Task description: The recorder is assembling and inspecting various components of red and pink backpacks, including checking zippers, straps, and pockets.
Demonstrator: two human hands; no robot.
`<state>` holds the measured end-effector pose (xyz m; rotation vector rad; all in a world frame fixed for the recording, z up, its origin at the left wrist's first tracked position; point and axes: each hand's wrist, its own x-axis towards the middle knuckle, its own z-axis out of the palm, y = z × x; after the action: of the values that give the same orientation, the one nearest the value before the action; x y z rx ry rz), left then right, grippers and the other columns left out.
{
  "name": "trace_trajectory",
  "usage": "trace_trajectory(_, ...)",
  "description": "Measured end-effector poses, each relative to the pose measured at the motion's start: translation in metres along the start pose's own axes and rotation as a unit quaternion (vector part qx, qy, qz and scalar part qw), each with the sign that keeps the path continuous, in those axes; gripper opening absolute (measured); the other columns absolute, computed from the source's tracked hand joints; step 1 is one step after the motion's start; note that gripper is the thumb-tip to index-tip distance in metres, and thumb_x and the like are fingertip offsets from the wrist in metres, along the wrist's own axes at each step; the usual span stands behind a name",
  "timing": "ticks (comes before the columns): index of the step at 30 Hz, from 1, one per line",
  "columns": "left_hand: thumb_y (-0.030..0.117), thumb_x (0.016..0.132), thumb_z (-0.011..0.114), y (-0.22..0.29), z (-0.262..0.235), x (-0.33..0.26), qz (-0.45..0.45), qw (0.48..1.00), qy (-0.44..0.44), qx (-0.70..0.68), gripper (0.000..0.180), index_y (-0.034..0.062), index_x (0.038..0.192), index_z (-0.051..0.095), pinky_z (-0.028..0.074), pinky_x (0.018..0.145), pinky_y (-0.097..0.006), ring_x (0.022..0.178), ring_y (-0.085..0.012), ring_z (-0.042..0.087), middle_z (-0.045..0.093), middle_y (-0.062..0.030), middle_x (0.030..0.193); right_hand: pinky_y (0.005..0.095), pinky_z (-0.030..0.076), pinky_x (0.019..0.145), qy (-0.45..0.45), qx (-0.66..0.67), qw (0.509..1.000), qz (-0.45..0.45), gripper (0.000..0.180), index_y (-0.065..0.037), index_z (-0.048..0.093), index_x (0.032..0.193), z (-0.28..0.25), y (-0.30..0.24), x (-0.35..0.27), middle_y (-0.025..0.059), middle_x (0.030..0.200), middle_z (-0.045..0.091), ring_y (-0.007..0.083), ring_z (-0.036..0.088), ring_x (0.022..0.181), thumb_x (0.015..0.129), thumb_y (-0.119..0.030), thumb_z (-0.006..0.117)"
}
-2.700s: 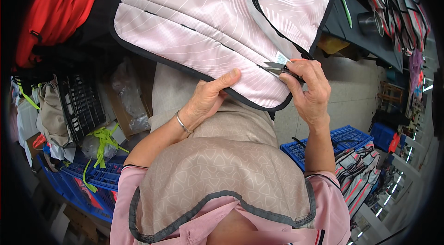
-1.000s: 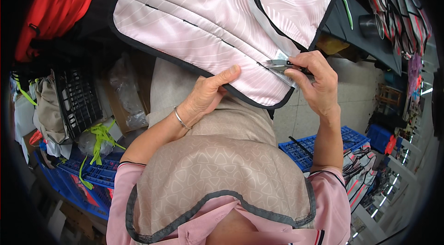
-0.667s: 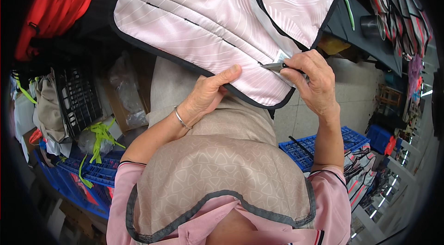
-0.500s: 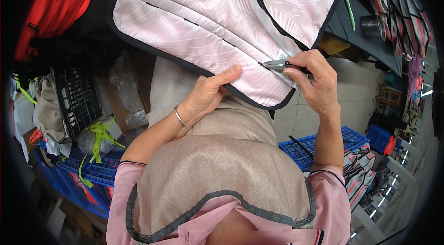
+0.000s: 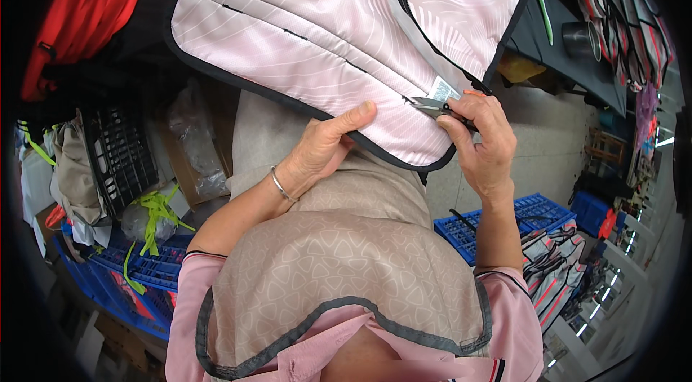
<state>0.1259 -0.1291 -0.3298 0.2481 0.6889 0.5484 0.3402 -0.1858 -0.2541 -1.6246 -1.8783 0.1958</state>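
A pale pink fabric panel [image 5: 288, 65] with black edge binding and white line patterns spreads in front of me. Short black stitch marks run along its seam. My left hand [image 5: 328, 140] grips the near edge, thumb on top and fingers underneath. In my right hand [image 5: 483, 137] is a pair of small thread snips [image 5: 430, 105], with the blade tips at the last black stitch mark. A small white label [image 5: 442, 90] lies beside the blades. Farther right, an opened black zipper [image 5: 432, 40] curves across the fabric.
Blue plastic crates [image 5: 530, 216] sit at lower right, with striped fabric pieces [image 5: 555, 270] beside them. To the left are a black crate [image 5: 119, 151], a cardboard box with clear plastic [image 5: 196, 133] and neon yellow straps [image 5: 153, 216]. Red fabric [image 5: 86, 14] hangs at upper left.
My right hand has shifted slightly left with the snips, and the white label now shows more fully. The panel has slid a little left; my left hand keeps its place.
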Motion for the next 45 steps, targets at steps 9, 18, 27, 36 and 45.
trace_trajectory(9,0.026,0.086,0.076,-0.002,-0.005,0.002,-0.005,1.0,0.006,0.001,0.053,-0.0107,0.118,0.056,0.042,0.101,-0.034,0.114,-0.0211,0.057,0.062,-0.0165,0.117,0.0346,0.048,0.067,0.013,-0.018,1.0,0.014,0.024,-0.002,0.066,0.089,0.0,-0.003,-0.001,0.0084,0.083,0.065,0.0246,0.061,0.076,0.071,-0.007,0.08)
trace_trajectory(18,0.024,0.086,0.077,0.0,0.002,0.0,0.009,1.0,-0.001,-0.005,0.049,-0.0097,0.116,0.057,0.045,0.097,-0.032,0.108,-0.0197,0.06,0.064,-0.0153,0.113,0.0339,0.047,0.064,0.022,-0.04,0.999,-0.03,0.027,-0.003,0.066,0.093,0.007,-0.002,0.002,0.009,0.084,0.065,0.0241,0.061,0.075,0.071,-0.009,0.081)
trace_trajectory(27,0.025,0.085,0.077,-0.002,0.001,0.002,-0.005,1.0,0.018,-0.002,0.05,-0.0095,0.116,0.057,0.043,0.097,-0.032,0.11,-0.0198,0.059,0.063,-0.0159,0.114,0.0341,0.048,0.062,0.041,-0.087,0.994,-0.046,0.022,-0.004,0.067,0.09,0.013,-0.002,0.0,0.0087,0.082,0.065,0.0239,0.06,0.072,0.072,-0.009,0.08)
trace_trajectory(36,0.03,0.086,0.076,-0.005,-0.002,0.004,0.0,0.999,0.013,0.041,0.054,-0.0085,0.118,0.058,0.042,0.098,-0.032,0.112,-0.0201,0.057,0.062,-0.0149,0.119,0.0334,0.049,0.065,0.056,0.064,0.99,0.116,0.034,-0.001,0.06,0.1,0.023,-0.019,0.012,0.0108,0.09,0.06,0.0266,0.06,0.073,0.075,-0.013,0.08)
trace_trajectory(45,0.027,0.087,0.075,0.0,0.006,-0.001,0.019,0.999,0.027,0.041,0.058,-0.0098,0.125,0.052,0.041,0.103,-0.035,0.118,-0.0218,0.054,0.06,-0.0161,0.122,0.0306,0.051,0.069,0.088,0.021,0.975,0.203,0.028,0.0,0.063,0.101,0.014,0.008,0.031,0.0108,0.089,0.065,0.0192,0.064,0.078,0.079,-0.011,0.077)
